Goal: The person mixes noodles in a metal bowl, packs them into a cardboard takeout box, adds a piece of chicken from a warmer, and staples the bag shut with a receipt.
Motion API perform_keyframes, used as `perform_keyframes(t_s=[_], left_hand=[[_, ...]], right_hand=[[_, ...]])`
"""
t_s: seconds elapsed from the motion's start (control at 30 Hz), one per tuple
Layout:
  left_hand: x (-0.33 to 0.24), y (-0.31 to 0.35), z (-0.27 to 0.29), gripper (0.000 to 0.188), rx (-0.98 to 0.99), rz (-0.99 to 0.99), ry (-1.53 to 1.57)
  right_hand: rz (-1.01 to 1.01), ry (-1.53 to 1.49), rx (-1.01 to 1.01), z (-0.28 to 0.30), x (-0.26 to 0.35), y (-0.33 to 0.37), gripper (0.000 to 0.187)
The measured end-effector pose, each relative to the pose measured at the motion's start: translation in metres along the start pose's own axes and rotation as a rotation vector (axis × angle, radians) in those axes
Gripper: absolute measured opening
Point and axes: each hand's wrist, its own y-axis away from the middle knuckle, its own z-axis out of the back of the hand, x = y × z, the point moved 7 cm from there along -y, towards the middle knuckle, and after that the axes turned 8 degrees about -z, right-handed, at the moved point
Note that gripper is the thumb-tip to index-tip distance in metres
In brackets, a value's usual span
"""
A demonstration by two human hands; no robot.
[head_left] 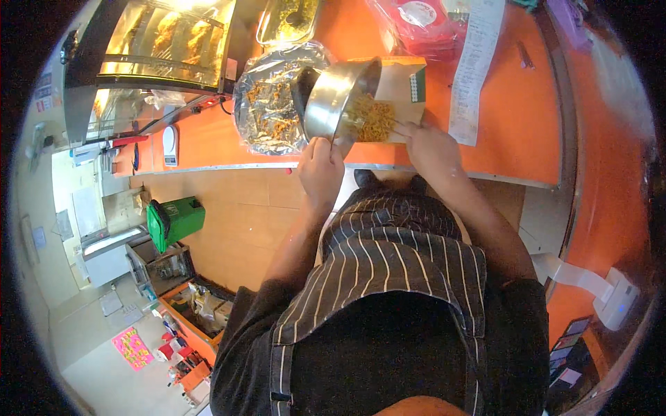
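A shiny metal pan (331, 100) is tipped on its side at the counter's edge, its mouth facing right. My left hand (320, 170) is closed on the near side of it. Brown noodles (376, 121) lie at the pan's mouth, over an opened cardboard food box (406, 93) with a green and white edge. My right hand (431, 147) is closed beside the noodles, its fingertips at the box's near side. Whether it grips a thin utensil or the box's edge, I cannot make out. The inside of the pan is mostly hidden.
Left of the pan lies a round foil-covered tray (267, 104) with browned food bits. Behind it are a glass dish (290, 21) and a lit display cabinet (166, 41). A long paper receipt (474, 76) and red plastic packs (420, 28) are on the orange counter (510, 128). A green bin (177, 222) stands lower left.
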Motion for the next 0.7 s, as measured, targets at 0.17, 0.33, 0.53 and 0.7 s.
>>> perform_keyframes(t_s=[0.17,0.33,0.53,0.7], left_hand=[[0.006,0.001,-0.001,0.017,-0.008,-0.015,0.013],[0.027,0.003,-0.007,0.018,-0.014,0.107,0.069],[0.033,0.007,-0.002,0.020,-0.097,0.155,0.043],[0.042,0.015,-0.002,0.020,-0.063,0.169,0.030]], right_hand=[[-0.040,0.006,0.116,0.035,0.007,0.018,0.027],[-0.038,-0.246,0.136,0.023,0.032,0.023,0.029],[0.012,-0.374,0.273,-0.048,0.037,0.042,0.030],[-0.149,-0.288,0.164,-0.050,-0.007,0.038,0.034]])
